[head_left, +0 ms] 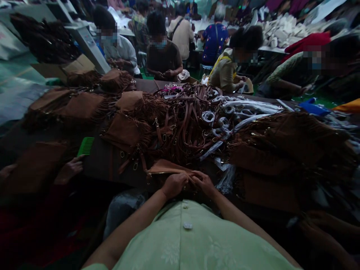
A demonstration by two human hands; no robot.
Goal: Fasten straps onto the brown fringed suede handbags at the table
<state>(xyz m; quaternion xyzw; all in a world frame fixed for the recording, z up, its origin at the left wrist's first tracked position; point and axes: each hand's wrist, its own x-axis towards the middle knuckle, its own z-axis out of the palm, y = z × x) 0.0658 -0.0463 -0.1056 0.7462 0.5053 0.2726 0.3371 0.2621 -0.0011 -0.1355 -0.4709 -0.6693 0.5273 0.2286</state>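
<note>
The wearer's left hand and right hand meet at the near edge of the dark table, the fingers of both pinching a brown zippered bag directly before the torso. The paired grip presumably steadies the edge near the zip, although dim light obscures the exact fingertip contact. Loose straps lie heaped just beyond; fringed bags are piled on either side, probably for easy reach. At left, a co-worker's hand holds a green comb.
</note>
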